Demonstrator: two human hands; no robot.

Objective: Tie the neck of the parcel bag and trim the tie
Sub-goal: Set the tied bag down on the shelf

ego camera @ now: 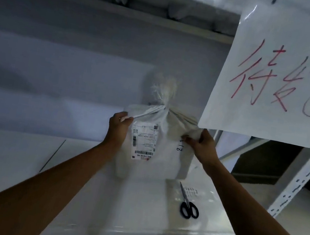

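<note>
A white woven parcel bag (163, 159) stands upright on the white shelf (115, 203), with a shipping label (143, 142) on its front. Its neck (163, 106) is gathered and cinched, and the frayed top sticks up above the cinch. My left hand (118, 126) pinches the bag's upper left corner. At the upper right corner, my right hand (202, 143) grips the fabric. Black-handled scissors (188, 204) lie shut on the shelf to the right of the bag, apart from both hands. I cannot make out the tie itself.
A large white paper sign (280, 76) with red handwriting hangs at the upper right, partly in front of the bag's right shoulder. A perforated metal shelf post (302, 175) rises on the right. Another shelf board (127, 8) runs overhead.
</note>
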